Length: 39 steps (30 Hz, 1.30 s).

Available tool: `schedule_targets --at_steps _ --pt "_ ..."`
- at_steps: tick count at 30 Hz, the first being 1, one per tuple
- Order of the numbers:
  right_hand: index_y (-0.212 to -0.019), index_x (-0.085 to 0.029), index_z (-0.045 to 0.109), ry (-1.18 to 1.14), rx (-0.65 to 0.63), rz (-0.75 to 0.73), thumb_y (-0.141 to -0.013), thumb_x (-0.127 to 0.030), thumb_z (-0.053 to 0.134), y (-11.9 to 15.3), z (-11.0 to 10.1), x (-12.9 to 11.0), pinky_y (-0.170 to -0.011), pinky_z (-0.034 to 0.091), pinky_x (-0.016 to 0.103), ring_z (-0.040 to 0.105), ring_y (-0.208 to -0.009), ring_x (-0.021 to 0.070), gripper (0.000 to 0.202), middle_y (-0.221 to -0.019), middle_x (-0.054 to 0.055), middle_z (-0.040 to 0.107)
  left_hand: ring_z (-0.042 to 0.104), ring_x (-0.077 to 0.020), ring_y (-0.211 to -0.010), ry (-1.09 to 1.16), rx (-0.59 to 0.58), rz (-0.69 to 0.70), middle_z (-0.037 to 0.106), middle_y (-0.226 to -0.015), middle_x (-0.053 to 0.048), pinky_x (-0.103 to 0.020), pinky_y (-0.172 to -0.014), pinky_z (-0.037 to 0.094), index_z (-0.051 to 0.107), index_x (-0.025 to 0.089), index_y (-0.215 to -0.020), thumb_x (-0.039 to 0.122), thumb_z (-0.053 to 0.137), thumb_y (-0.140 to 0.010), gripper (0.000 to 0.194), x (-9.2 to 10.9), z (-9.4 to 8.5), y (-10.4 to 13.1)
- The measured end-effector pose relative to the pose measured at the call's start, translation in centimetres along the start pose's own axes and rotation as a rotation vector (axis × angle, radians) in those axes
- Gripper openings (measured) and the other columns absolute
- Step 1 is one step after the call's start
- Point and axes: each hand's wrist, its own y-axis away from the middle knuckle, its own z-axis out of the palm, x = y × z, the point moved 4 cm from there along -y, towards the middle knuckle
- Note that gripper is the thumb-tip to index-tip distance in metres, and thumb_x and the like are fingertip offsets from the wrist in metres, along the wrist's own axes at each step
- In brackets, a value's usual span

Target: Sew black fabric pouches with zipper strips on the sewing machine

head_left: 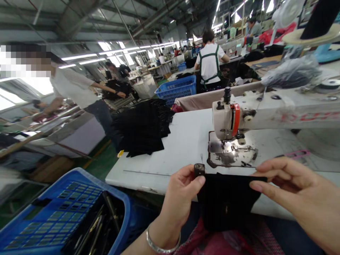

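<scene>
A black fabric piece [228, 202] hangs upright between my two hands at the front edge of the white sewing table [186, 138]. My left hand [183, 194] pinches its upper left corner, where a small dark, shiny tab [199, 169] sticks up by the thumb. The fingers of my right hand [287, 187] are closed on its upper right corner. Just beyond the fabric stands a sewing machine [225, 117], its needle area over a metal plate [233, 152]. No fabric lies under the needle.
A pile of black fabric pieces [143, 127] lies on the table's left part. A blue basket [124, 212] with dark pieces stands at lower left. One person [77, 88] stands at left; another [209, 60] sits ahead near a second blue basket [176, 88].
</scene>
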Motion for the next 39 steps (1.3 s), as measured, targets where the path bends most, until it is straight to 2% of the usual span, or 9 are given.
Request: schedule_targets --at_steps 6,10,14,17,19,22,26,33,39 --pt "-0.093 -0.023 0.055 -0.237 -0.395 0.1 -0.081 -0.032 0.072 2.9 6.5 0.9 -0.062 0.057 0.025 0.068 -0.072 0.0162 0.023 -0.083 0.002 0.068 0.06 -0.0177 -0.081 -0.982 -0.369 0.303 0.067 -0.086 -0.001 -0.027 -0.076 0.045 0.072 0.021 -0.089 0.021 0.064 -0.087 0.008 8.1 0.3 -3.1" --pt "-0.111 -0.024 0.053 0.05 -0.545 0.079 -0.087 -0.018 0.059 2.9 7.5 3.2 -0.066 0.054 0.027 0.067 -0.073 0.0152 0.026 -0.085 -0.001 0.07 0.063 -0.0233 -0.092 -1.33 -0.683 0.497 0.068 -0.1 -0.007 -0.036 -0.087 0.05 0.069 0.017 -0.102 0.012 0.058 -0.089 0.017 3.1 2.7 -7.3" --pt "-0.109 -0.026 0.058 0.464 -0.372 -0.085 -0.094 -0.03 0.06 0.2 2.8 4.8 -0.075 0.055 0.031 0.069 -0.082 0.0175 0.015 -0.094 0.0 0.071 0.058 -0.0265 -0.122 -1.337 -0.827 0.747 0.062 -0.132 -0.013 -0.042 -0.109 0.044 0.064 0.015 -0.111 0.004 0.049 -0.093 0.026 -4.3 4.9 -10.1" --pt "-0.102 -0.025 0.063 0.625 -0.302 -0.339 -0.099 -0.032 0.055 -2.2 0.2 4.5 -0.074 0.055 0.03 0.069 -0.084 0.0178 0.012 -0.096 0.002 0.07 0.055 -0.0271 -0.126 -1.286 -0.796 0.723 0.061 -0.138 -0.014 -0.046 -0.114 0.04 0.064 0.014 -0.118 0.002 0.047 -0.091 0.033 -5.8 4.6 -12.0" --pt "-0.104 -0.023 0.064 0.711 -0.314 -0.541 -0.1 -0.024 0.049 -3.9 0.0 4.1 -0.079 0.056 0.032 0.069 -0.09 0.0189 0.015 -0.1 0.004 0.071 0.055 -0.029 -0.126 -1.147 -0.679 0.522 0.062 -0.135 -0.015 -0.05 -0.115 0.037 0.067 0.013 -0.114 0.005 0.052 -0.089 0.03 -5.0 3.3 -14.1" --pt "-0.118 -0.021 0.063 0.859 -0.387 -0.848 -0.096 -0.008 0.044 -6.2 1.8 3.9 -0.088 0.057 0.037 0.068 -0.101 0.0214 0.032 -0.113 0.008 0.071 0.064 -0.0296 -0.109 -0.912 -0.571 0.166 0.071 -0.11 -0.013 -0.049 -0.106 0.045 0.074 0.014 -0.094 0.014 0.065 -0.081 0.016 -3.6 1.4 -17.2" --pt "-0.137 -0.016 0.053 0.986 -0.427 -1.098 -0.091 -0.002 0.044 -7.8 5.4 3.9 -0.084 0.059 0.042 0.068 -0.103 0.0264 0.049 -0.13 0.016 0.064 0.072 -0.0246 -0.079 -0.763 -0.685 -0.051 0.077 -0.086 -0.008 -0.037 -0.078 0.057 0.078 0.016 -0.09 0.027 0.067 -0.08 0.019 -3.0 1.4 -19.2" --pt "-0.124 -0.009 0.065 0.921 -0.415 -1.187 -0.095 -0.007 0.047 -8.2 7.4 4.4 -0.085 0.06 0.042 0.068 -0.104 0.0264 0.034 -0.123 0.018 0.069 0.069 -0.0222 -0.07 -0.723 -0.604 -0.064 0.076 -0.075 -0.004 -0.031 -0.07 0.053 0.08 0.017 -0.08 0.029 0.077 -0.069 0.016 -4.2 2.4 -19.7" --pt "-0.125 -0.008 0.067 1.093 -0.323 -1.061 -0.086 0.0 0.053 -9.7 7.8 6.0 -0.09 0.06 0.042 0.068 -0.107 0.0279 0.043 -0.122 0.015 0.072 0.067 -0.0281 -0.097 -0.748 -0.431 0.133 0.078 -0.092 -0.007 -0.035 -0.09 0.051 0.077 0.018 -0.077 0.009 0.079 -0.058 0.021 -5.1 4.3 -23.1"
